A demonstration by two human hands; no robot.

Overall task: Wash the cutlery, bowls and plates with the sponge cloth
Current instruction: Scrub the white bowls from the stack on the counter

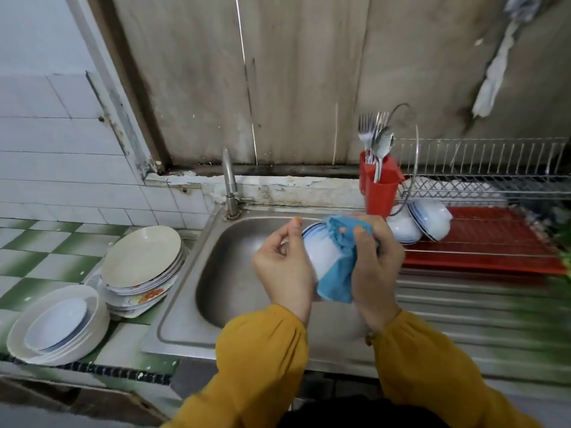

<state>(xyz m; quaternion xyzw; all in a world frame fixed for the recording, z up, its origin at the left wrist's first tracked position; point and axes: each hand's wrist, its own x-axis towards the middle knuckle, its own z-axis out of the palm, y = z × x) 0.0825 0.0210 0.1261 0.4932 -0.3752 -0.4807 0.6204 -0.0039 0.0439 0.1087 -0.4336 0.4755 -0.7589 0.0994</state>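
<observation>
Head view: left hand (282,267) grips the bowl (321,257); right hand (375,261) clutches the sponge cloth (340,267) against it.

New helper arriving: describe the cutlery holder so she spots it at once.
From the steel sink, look to its far right corner, where the wire rack begins. The cutlery holder stands there: the only upright red tub, forks and spoons sticking out.

The person wears loose, puffed mustard-yellow clothing; the left sleeve (262,350) and right sleeve (432,366) are gathered tight at the cuffs. A small brownish bracelet (369,336) sits at the right cuff. A dark garment (355,412) shows below. The left hand (284,267) and right hand (375,267) are bare.
</observation>
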